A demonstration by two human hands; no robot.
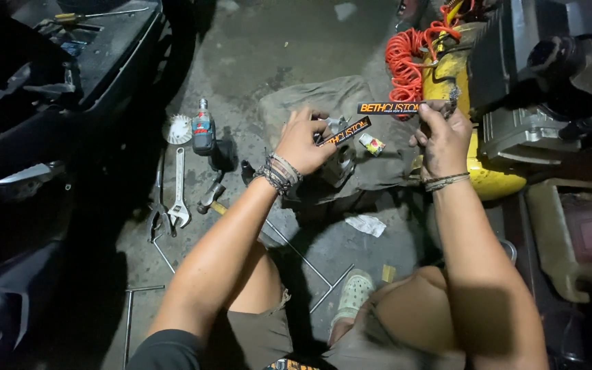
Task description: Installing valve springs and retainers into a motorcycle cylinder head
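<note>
My left hand (303,142) pinches a narrow black sticker strip with orange lettering (346,131), tilted up to the right. Just beyond it, a grey metal engine part (340,163) rests on a grey cloth (323,96) on the floor. My right hand (445,140) holds up a second black strip with orange lettering (388,108), held level by its right end. A small red and yellow tube (371,143) lies on the cloth between my hands. Both wrists wear bracelets.
A yellow compressor tank (477,175) with a coiled orange hose (405,58) stands at the right. On the concrete to the left lie a cordless drill (204,130), an adjustable wrench (179,192), a hammer (210,197), a white fan part (177,129) and long metal rods (303,257). A dark scooter body (49,82) fills the left.
</note>
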